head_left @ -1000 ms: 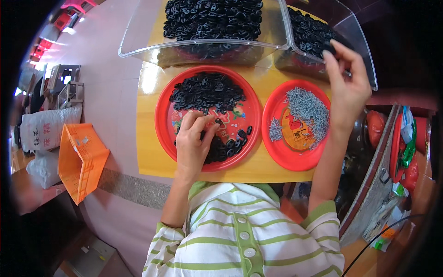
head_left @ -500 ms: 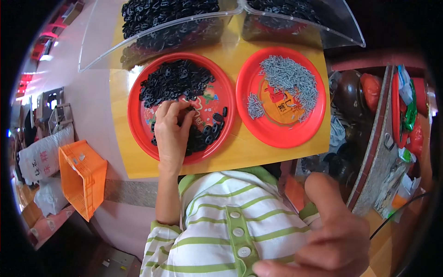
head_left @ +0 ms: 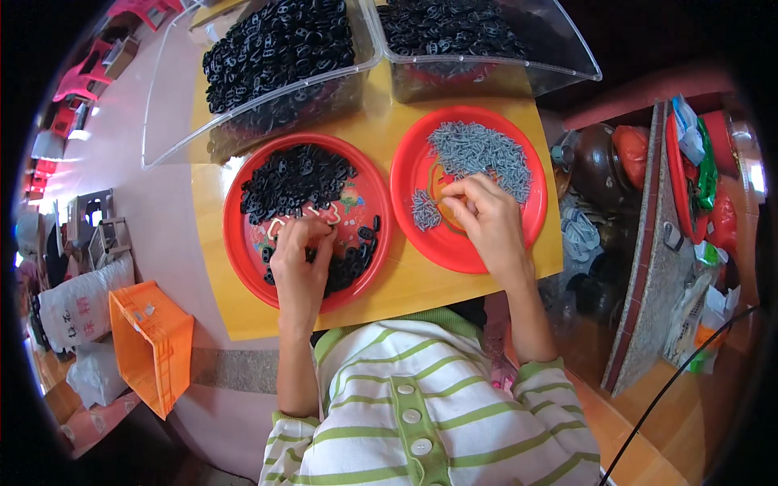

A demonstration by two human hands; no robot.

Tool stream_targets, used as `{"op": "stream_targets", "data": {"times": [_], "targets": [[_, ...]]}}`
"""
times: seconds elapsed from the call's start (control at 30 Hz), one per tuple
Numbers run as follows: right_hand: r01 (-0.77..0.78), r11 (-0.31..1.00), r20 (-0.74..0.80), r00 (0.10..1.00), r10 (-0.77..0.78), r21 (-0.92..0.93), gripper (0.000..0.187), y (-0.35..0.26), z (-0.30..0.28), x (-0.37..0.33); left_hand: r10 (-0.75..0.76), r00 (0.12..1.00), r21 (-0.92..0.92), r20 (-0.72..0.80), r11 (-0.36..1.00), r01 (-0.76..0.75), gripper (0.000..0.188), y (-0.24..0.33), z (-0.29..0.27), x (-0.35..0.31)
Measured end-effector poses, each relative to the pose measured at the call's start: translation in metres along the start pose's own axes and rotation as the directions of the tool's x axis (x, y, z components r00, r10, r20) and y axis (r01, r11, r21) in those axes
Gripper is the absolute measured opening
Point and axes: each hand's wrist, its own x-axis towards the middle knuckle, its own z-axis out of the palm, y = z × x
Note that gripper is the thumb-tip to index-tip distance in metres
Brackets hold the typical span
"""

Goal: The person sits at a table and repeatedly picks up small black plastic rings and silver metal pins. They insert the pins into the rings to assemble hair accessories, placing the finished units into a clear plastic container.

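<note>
A red round tray (head_left: 236, 271) holds a heap of small black oval plastic pieces (head_left: 296, 180), with more scattered along its near side. My left hand (head_left: 300, 263) is over this tray, fingers curled, thumb and fingertips closed on a small black plastic piece (head_left: 310, 254) that they partly hide. To the right, a second red tray (head_left: 413, 150) carries a pile of small grey screws (head_left: 478, 150) and a smaller cluster of them at its left. Above this tray my right hand (head_left: 493, 225) is pinched together; whatever is between its fingertips is too small to make out.
Behind the trays stand two clear plastic bins (head_left: 279, 89) full of black pieces, on a yellow tabletop (head_left: 377, 293). An orange crate (head_left: 154, 348) is on the left, near a white sack (head_left: 85, 300). At right are a brown jar (head_left: 596, 166) and a shelf edge (head_left: 640, 243).
My right hand has moved from low at the right, near my body, up over the screw tray, and its fingers are now pinched. The left hand stays over the black pieces.
</note>
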Motion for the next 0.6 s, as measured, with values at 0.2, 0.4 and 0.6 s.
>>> {"op": "stream_targets", "data": {"times": [0.2, 0.4, 0.6], "targets": [[0.080, 0.997, 0.001, 0.997, -0.080, -0.006, 0.012, 0.023, 0.015, 0.002, -0.175, 0.976, -0.566, 0.133, 0.795, 0.220, 0.013, 0.016, 0.008, -0.029], [0.100, 0.995, -0.008, 0.995, -0.101, -0.020, 0.014, 0.020, 0.018, 0.001, -0.290, 0.909, -0.668, 0.298, 0.617, 0.416, 0.017, 0.035, 0.016, -0.040], [0.126, 0.990, -0.041, 0.991, -0.129, -0.066, 0.009, 0.015, 0.022, -0.001, -0.246, 0.886, -0.700, 0.393, 0.545, 0.462, 0.018, 0.032, 0.018, -0.040]]}}
